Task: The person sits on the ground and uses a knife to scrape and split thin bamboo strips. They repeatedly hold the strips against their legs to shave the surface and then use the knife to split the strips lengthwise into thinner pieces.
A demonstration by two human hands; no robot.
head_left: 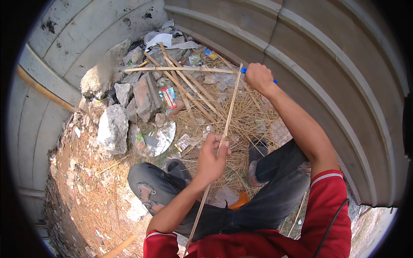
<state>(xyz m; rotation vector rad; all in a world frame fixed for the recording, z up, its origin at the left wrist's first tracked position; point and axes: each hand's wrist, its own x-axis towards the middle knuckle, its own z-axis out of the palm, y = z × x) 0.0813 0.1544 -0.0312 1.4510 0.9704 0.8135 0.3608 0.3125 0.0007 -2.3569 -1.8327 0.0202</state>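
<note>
A long, thin pale strip point(232, 103) slants through the middle of the view, from its upper tip near the right hand down past the left hand and over the lap to the lower edge. The left hand point(210, 159) pinches it partway along, thumb against bent fingers. The right hand point(258, 78), up and to the right, is closed in a fist around a blue tool point(244, 70), whose ends show at either side of the grip; its near end lies close beside the strip's upper tip, and whether the two touch I cannot tell. Below and around the hands are the person's legs in dark, torn trousers point(266, 193), knees apart, and between them an orange object point(240, 200). Loose straw point(234, 122) covers the ground beyond the left hand. Farther off, several thicker sticks point(189, 92) lie crossed, one of them nearly level across the others. To their left sit rough stones point(113, 129), with a red and blue packet point(167, 97) and a white curved piece point(165, 139) nearby. A ribbed metal wall point(327, 77) rises on the right, and a pale panelled wall point(81, 30) on the left.
</note>
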